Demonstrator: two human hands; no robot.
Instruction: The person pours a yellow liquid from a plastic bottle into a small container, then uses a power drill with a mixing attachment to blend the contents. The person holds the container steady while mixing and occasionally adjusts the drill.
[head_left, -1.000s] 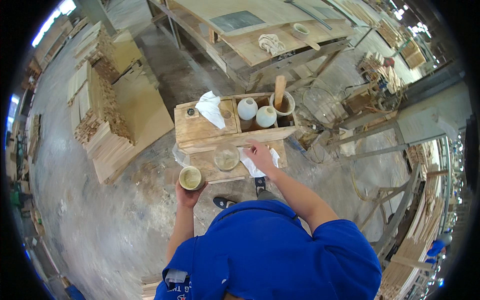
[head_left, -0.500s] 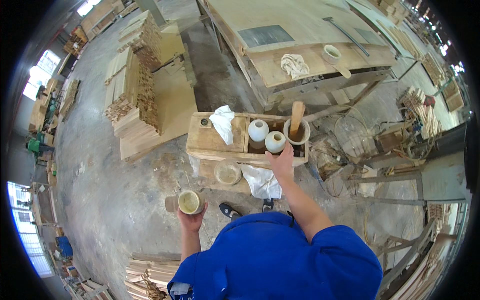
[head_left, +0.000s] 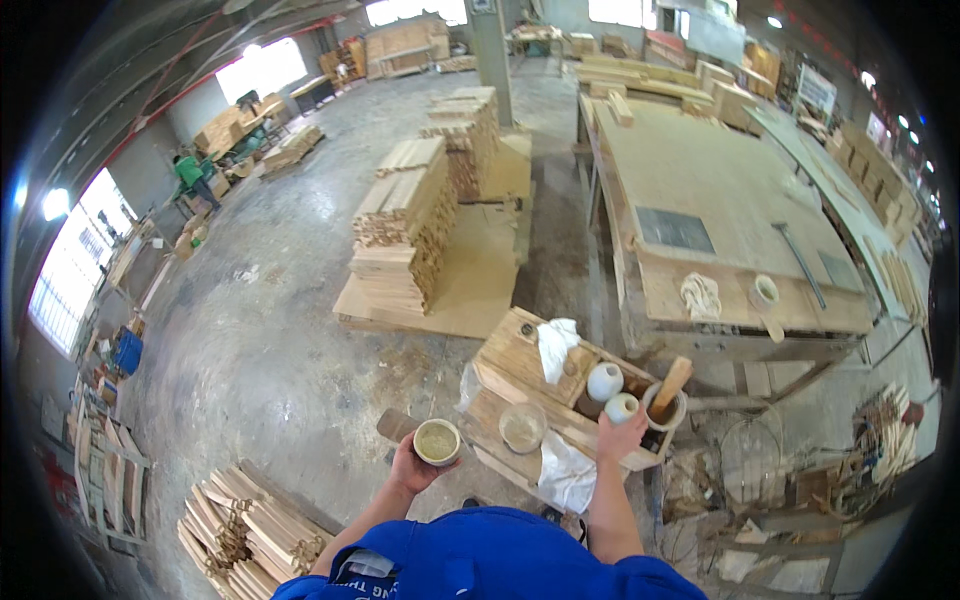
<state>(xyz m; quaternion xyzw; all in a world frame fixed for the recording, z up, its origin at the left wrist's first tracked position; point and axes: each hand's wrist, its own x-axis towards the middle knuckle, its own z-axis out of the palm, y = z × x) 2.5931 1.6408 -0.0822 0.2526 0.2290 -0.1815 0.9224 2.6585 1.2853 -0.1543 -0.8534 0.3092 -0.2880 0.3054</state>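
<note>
Currently, item one: your left hand (head_left: 412, 462) holds a small round cup (head_left: 437, 441), fingers wrapped around its side wall from below, held off the left edge of the wooden crate (head_left: 520, 362). The cup looks filled near its brim with a greenish-tan paste; judge it light but spillable, so keep it level and grip the wall, not the rim.

Item two: your right hand (head_left: 622, 436) rests at the near right of the crate, fingers narrow and touching the nearer of two white round jars (head_left: 621, 407); whether they close on it you cannot tell. The jars look smooth, hard, possibly slippery and breakable; take one round its belly.

Item three: a bucket (head_left: 664, 408) with a wooden stick (head_left: 671, 385) standing in it, just right of the jars.

Item four: a shallow bowl (head_left: 522, 427) on the crate's near ledge, between your two hands.

Item five: a white rag (head_left: 556, 343) on the crate's far side; a big tabletop (head_left: 720, 190) beyond; stacked boards (head_left: 405, 225) far left.
</note>
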